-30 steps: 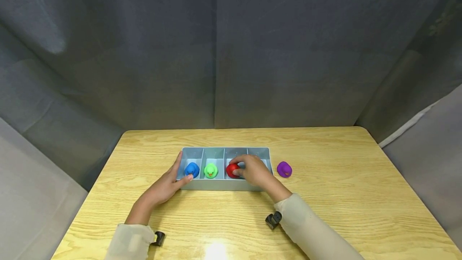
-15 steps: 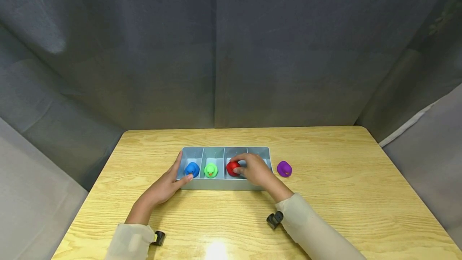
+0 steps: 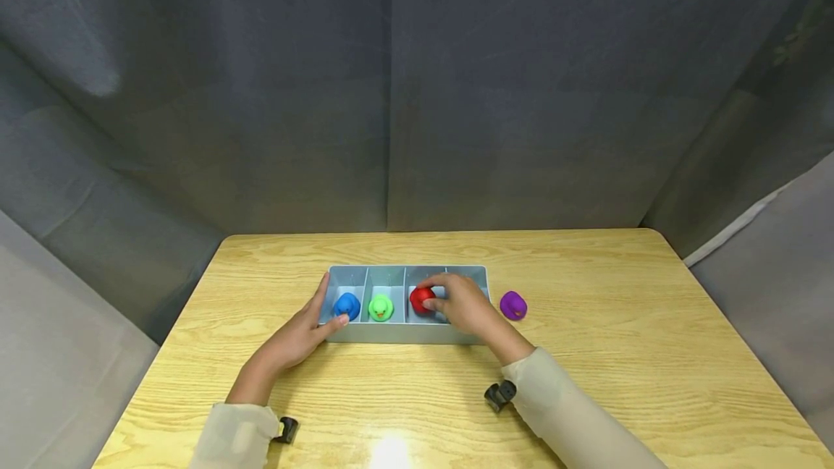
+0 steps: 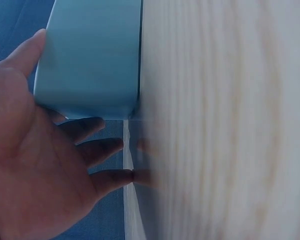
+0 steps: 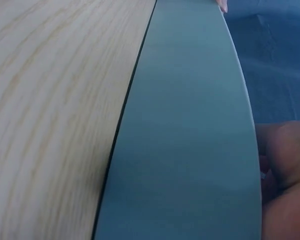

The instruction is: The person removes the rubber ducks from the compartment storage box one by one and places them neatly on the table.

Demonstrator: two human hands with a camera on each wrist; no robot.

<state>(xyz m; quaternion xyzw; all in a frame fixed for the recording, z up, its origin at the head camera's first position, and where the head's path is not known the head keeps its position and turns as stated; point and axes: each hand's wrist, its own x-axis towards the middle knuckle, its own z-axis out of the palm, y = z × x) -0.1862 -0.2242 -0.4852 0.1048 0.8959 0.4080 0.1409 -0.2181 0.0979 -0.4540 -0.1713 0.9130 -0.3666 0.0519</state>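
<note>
A grey-blue box (image 3: 410,334) with several compartments stands on the table. In its leftmost compartment sits a blue rubber duck (image 3: 347,306); a green rubber duck (image 3: 381,307) sits in the one beside it. My left hand (image 3: 300,333) rests on the box's left front corner, thumb at the front rim and fingers stretched along the end wall. With thumb and fingers, my right hand (image 3: 464,304) pinches a red rubber duck (image 3: 420,300) in the third compartment. In the right wrist view the box's front wall (image 5: 185,120) hides the red duck and most of that hand.
A purple rubber duck (image 3: 513,305) lies on the table just right of the box. The wooden table (image 3: 619,353) reaches back to a dark grey cloth (image 3: 521,129) hanging behind it. My right forearm crosses the table's front right area.
My right hand and the red duck have shifted very slightly right and away from me. The left hand and the box have stayed in place.
</note>
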